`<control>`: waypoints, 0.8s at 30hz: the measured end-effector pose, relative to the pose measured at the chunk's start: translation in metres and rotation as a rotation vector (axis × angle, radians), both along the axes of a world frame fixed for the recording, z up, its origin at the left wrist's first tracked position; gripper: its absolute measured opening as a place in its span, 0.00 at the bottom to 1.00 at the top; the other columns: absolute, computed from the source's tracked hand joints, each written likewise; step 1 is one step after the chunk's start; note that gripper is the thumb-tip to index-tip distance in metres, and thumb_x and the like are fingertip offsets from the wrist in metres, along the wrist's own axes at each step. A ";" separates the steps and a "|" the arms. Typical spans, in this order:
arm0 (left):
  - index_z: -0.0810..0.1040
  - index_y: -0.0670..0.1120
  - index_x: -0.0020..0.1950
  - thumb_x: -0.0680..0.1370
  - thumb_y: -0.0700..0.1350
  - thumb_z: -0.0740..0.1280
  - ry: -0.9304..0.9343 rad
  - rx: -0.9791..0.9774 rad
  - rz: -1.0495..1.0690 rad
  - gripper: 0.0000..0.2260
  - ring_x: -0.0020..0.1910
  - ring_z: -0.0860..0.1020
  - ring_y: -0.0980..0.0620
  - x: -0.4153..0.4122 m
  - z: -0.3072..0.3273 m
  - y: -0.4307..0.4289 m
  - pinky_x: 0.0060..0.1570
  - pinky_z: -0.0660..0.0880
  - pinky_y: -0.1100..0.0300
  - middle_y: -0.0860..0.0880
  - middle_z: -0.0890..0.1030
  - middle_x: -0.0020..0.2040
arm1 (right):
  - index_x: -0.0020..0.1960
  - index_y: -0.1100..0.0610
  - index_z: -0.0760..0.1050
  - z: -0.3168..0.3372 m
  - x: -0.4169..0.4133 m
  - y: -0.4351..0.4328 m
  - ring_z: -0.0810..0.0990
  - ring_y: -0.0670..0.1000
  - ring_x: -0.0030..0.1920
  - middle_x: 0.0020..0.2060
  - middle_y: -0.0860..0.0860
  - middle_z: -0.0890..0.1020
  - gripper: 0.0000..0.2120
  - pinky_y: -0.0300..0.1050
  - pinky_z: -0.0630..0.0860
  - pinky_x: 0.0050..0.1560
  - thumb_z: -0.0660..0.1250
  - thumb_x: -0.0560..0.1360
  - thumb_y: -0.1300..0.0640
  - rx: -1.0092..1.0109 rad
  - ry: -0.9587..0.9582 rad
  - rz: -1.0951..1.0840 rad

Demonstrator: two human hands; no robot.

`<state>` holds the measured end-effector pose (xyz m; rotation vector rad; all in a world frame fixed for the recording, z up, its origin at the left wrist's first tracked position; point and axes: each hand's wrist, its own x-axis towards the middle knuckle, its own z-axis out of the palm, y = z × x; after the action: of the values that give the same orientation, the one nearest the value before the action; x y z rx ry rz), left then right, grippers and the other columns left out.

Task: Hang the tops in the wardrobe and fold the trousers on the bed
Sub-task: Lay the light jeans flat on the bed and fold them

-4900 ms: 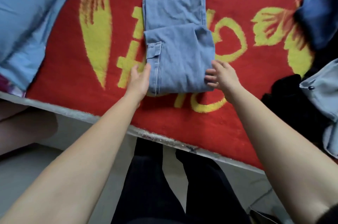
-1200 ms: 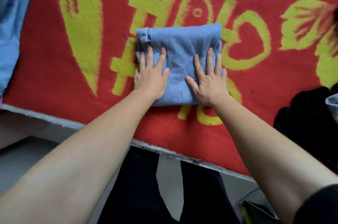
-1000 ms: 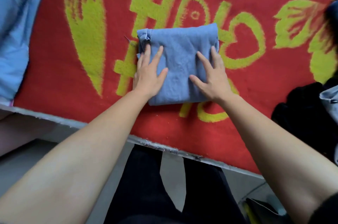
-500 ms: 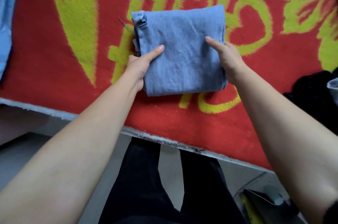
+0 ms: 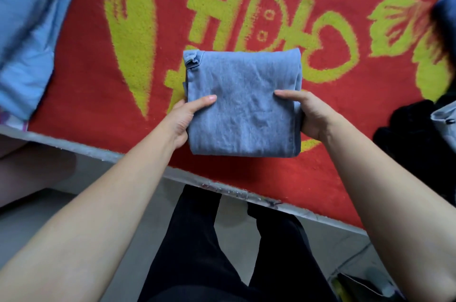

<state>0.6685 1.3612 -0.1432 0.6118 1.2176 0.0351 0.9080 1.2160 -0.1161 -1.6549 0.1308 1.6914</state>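
Denim trousers (image 5: 243, 104), folded into a thick square bundle, sit between my two hands above the bed (image 5: 81, 147), close to its near edge and about midway along it. My left hand (image 5: 181, 120) grips the bundle's left side, thumb flat on top and fingers tucked out of sight beneath. My right hand (image 5: 309, 114) grips the right side the same way. Whether the bundle is lifted clear of the red and yellow blanket (image 5: 74, 104) or only tipped up at its near side, I cannot tell.

I judge the cloth to be soft yet fairly heavy for its size: several layers of denim that would sag and slide apart if held by one corner. It looks neither fragile nor slippery, so a firm squeeze should do no harm. The best hold, to my mind, is this one, with both sides clamped so the layers cannot shift and the belt-loop corner (image 5: 192, 57) at the far left let be.

A blue pillow (image 5: 27, 30) lies at the bed's left end, and a heap of dark clothes (image 5: 414, 148) sits toward its right end.
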 end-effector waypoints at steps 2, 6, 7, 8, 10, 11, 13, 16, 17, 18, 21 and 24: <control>0.79 0.41 0.63 0.72 0.42 0.76 -0.007 0.048 0.018 0.20 0.54 0.83 0.44 -0.008 0.022 -0.006 0.52 0.81 0.48 0.43 0.84 0.56 | 0.64 0.57 0.79 0.013 -0.008 -0.006 0.84 0.55 0.57 0.56 0.54 0.85 0.18 0.53 0.78 0.60 0.72 0.75 0.56 0.034 -0.013 0.012; 0.80 0.42 0.61 0.72 0.42 0.75 -0.028 0.149 0.079 0.18 0.53 0.84 0.43 -0.024 0.087 -0.023 0.52 0.80 0.48 0.42 0.85 0.55 | 0.62 0.58 0.79 0.066 -0.020 -0.012 0.84 0.57 0.55 0.57 0.57 0.84 0.14 0.56 0.79 0.61 0.70 0.77 0.59 0.124 -0.133 0.067; 0.80 0.42 0.62 0.72 0.42 0.75 -0.036 0.166 0.099 0.18 0.54 0.83 0.42 -0.029 0.107 -0.030 0.54 0.80 0.48 0.42 0.84 0.56 | 0.63 0.58 0.78 0.083 -0.022 -0.013 0.84 0.57 0.55 0.57 0.57 0.84 0.14 0.56 0.79 0.61 0.70 0.77 0.59 0.149 -0.150 0.096; 0.80 0.42 0.63 0.72 0.44 0.75 -0.038 0.174 0.117 0.20 0.55 0.83 0.43 -0.035 0.127 -0.036 0.56 0.79 0.47 0.41 0.83 0.58 | 0.63 0.58 0.78 0.102 -0.023 -0.013 0.84 0.58 0.55 0.57 0.57 0.84 0.15 0.57 0.78 0.62 0.69 0.77 0.57 0.179 -0.153 0.118; 0.79 0.42 0.65 0.73 0.48 0.74 -0.053 0.173 0.162 0.22 0.58 0.81 0.43 -0.047 0.172 -0.051 0.61 0.76 0.46 0.42 0.83 0.59 | 0.65 0.57 0.79 0.143 -0.025 -0.016 0.83 0.58 0.56 0.57 0.57 0.84 0.20 0.55 0.77 0.62 0.68 0.76 0.49 0.248 -0.116 0.123; 0.79 0.43 0.65 0.74 0.51 0.72 -0.058 0.181 0.186 0.22 0.60 0.80 0.43 -0.054 0.195 -0.061 0.64 0.74 0.46 0.42 0.82 0.60 | 0.66 0.57 0.78 0.165 -0.026 -0.018 0.82 0.58 0.56 0.58 0.56 0.84 0.24 0.53 0.77 0.60 0.66 0.75 0.45 0.285 -0.079 0.109; 0.78 0.45 0.67 0.75 0.57 0.70 -0.078 0.212 0.248 0.25 0.65 0.77 0.42 -0.074 0.235 -0.083 0.69 0.70 0.45 0.44 0.81 0.63 | 0.67 0.56 0.78 0.207 -0.030 -0.023 0.81 0.58 0.57 0.60 0.57 0.82 0.29 0.53 0.74 0.58 0.62 0.75 0.37 0.362 0.001 0.109; 0.82 0.47 0.60 0.75 0.64 0.66 -0.084 0.255 0.346 0.24 0.50 0.82 0.46 -0.107 0.288 -0.121 0.54 0.77 0.53 0.47 0.83 0.51 | 0.70 0.53 0.74 0.257 -0.049 -0.033 0.80 0.59 0.62 0.63 0.56 0.81 0.33 0.56 0.72 0.66 0.57 0.76 0.31 0.442 0.074 0.200; 0.81 0.50 0.53 0.74 0.66 0.65 -0.072 0.268 0.378 0.21 0.38 0.81 0.50 -0.119 0.304 -0.134 0.41 0.76 0.58 0.50 0.81 0.41 | 0.72 0.51 0.72 0.270 -0.059 -0.035 0.80 0.59 0.63 0.64 0.55 0.81 0.34 0.56 0.73 0.65 0.58 0.75 0.30 0.454 0.078 0.235; 0.78 0.52 0.49 0.74 0.67 0.65 -0.061 0.273 0.418 0.18 0.29 0.76 0.53 -0.133 0.317 -0.147 0.33 0.71 0.61 0.53 0.76 0.34 | 0.73 0.50 0.69 0.284 -0.070 -0.035 0.80 0.58 0.63 0.65 0.54 0.80 0.35 0.56 0.74 0.63 0.60 0.74 0.30 0.462 0.081 0.262; 0.77 0.55 0.47 0.72 0.69 0.67 -0.047 0.298 0.514 0.19 0.27 0.73 0.53 -0.186 0.354 -0.182 0.32 0.69 0.62 0.52 0.73 0.34 | 0.76 0.47 0.64 0.318 -0.108 -0.035 0.81 0.60 0.62 0.65 0.55 0.79 0.35 0.56 0.75 0.60 0.61 0.74 0.30 0.481 0.102 0.379; 0.80 0.55 0.53 0.69 0.71 0.69 -0.075 0.351 0.592 0.23 0.36 0.76 0.49 -0.245 0.384 -0.213 0.38 0.71 0.58 0.50 0.77 0.41 | 0.71 0.41 0.70 0.357 -0.156 -0.039 0.85 0.57 0.47 0.53 0.55 0.84 0.27 0.53 0.76 0.52 0.58 0.75 0.31 0.529 0.111 0.616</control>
<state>0.4232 1.1478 0.2408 0.5254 1.2936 0.7754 0.7516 1.1769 0.2408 -1.2569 -0.7834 2.0261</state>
